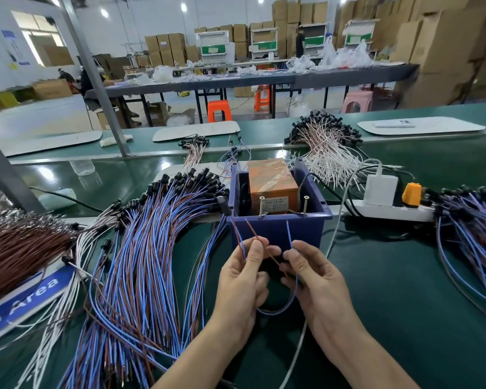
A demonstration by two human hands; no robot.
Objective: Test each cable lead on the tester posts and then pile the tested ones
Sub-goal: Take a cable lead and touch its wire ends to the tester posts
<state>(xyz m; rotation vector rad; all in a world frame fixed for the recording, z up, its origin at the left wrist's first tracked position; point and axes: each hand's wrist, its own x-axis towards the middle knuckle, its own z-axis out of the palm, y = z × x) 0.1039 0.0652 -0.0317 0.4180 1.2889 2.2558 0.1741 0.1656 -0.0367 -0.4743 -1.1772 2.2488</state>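
Note:
My left hand [243,279] pinches a brown lead [250,226] and a blue-and-brown pair [237,234], ends pointing up in front of the tester. My right hand [310,276] pinches a blue lead [289,233] whose wire loops down between my wrists. The tester is a dark blue box [275,228] holding an orange block [272,183]; two screw posts [261,207] [305,204] stand on its near rim. The lead tips sit just below the posts, not touching them. A big pile of blue and brown cables [141,248] lies left of the box.
Another blue cable pile [472,220] lies at the right. A white power strip [390,210] with a white charger and an orange plug sits right of the box. White and pink cables [326,147] lie behind it. Brown wires [20,248] and a blue sign [26,301] are far left.

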